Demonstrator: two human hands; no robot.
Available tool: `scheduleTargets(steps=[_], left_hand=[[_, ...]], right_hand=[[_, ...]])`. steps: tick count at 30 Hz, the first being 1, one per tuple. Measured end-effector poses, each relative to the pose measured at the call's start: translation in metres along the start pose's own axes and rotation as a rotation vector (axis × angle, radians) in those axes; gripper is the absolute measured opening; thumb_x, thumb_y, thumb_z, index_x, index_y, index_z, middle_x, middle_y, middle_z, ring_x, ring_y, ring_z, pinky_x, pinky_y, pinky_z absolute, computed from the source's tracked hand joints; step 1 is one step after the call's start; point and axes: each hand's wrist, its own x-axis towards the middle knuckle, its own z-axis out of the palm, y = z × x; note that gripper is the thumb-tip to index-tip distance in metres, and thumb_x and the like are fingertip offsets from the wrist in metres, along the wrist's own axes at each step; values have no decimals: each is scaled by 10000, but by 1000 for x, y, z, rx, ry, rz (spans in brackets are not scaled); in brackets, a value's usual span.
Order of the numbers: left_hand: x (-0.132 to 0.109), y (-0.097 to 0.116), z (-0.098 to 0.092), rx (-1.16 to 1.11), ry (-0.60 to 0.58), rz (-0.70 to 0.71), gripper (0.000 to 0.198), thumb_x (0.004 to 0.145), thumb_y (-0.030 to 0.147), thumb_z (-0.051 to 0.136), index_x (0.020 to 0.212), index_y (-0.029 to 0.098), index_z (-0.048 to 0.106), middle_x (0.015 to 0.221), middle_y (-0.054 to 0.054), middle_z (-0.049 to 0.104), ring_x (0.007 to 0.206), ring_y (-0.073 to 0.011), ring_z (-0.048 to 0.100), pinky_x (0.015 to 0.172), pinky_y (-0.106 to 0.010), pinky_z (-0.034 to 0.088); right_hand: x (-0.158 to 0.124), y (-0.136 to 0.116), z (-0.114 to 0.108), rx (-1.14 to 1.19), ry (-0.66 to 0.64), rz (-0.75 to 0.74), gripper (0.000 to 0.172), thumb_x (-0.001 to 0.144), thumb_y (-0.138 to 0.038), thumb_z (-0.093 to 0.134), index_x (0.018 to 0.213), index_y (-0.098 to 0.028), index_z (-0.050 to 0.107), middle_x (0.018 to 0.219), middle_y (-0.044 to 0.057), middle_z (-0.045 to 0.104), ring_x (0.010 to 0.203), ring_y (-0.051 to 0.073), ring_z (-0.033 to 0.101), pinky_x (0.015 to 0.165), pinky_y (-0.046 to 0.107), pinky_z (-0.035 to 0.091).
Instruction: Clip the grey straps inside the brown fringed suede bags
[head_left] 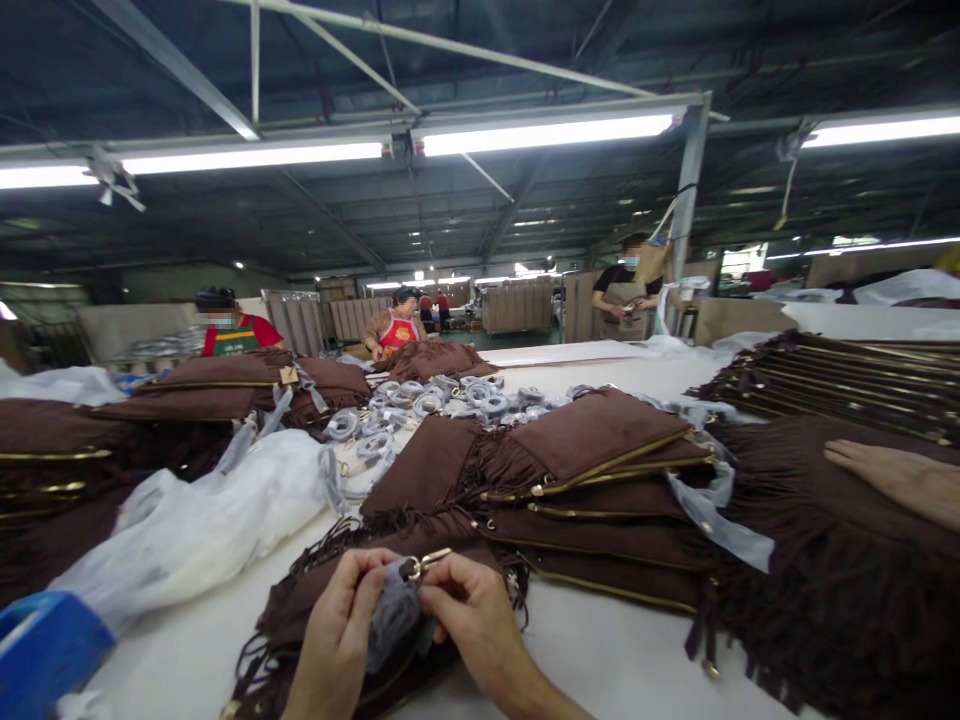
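A bag strap point(395, 615), coiled in cloudy plastic, is held up between my hands. My left hand point(341, 625) pinches it near its gold ring. Fingers of my right hand point(480, 615) are closed at the gold snap hook point(433, 558) on the strap's end. Directly beneath lies a dark brown fringed bag point(311, 590), partly covered by my hands and the strap. To the right, a pile of brown bags point(600, 440) with gold zippers rises from the white table point(577, 640).
Plastic-wrapped coiled straps point(427, 398) lie beyond the pile. Plastic sheeting point(225, 510) and a blue bin point(52, 650) are at left. Another person's hand point(892, 480) rests flat on fringed bags at right. Several co-workers point(397, 325) are across the table.
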Motion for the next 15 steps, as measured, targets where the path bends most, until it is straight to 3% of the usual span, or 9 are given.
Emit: scheduleTargets(steps=[6, 10, 15], left_hand=[[0, 2, 0, 109, -60, 67, 246, 897, 414, 481, 843, 227, 630, 796, -10, 676, 756, -202, 628, 715, -292, 510], [2, 2, 0, 255, -127, 181, 235, 888, 317, 475, 951, 247, 690, 906, -34, 691, 883, -224, 620, 819, -341, 483], [7, 16, 5, 437, -177, 285, 303, 853, 214, 434, 887, 240, 734, 800, -50, 669, 852, -247, 584, 796, -389, 454]], right_hand=[[1, 3, 0, 43, 0, -43, 110, 692, -218, 645, 607, -172, 593, 587, -46, 558, 451, 73, 487, 434, 170, 387], [3, 9, 0, 96, 4, -58, 234, 663, -209, 699, 611, -200, 471, 546, -84, 470, 437, 68, 452, 403, 155, 369], [1, 11, -4, 83, -2, -77, 333, 676, -251, 740, 610, -208, 417, 569, -87, 467, 449, 66, 464, 415, 157, 374]])
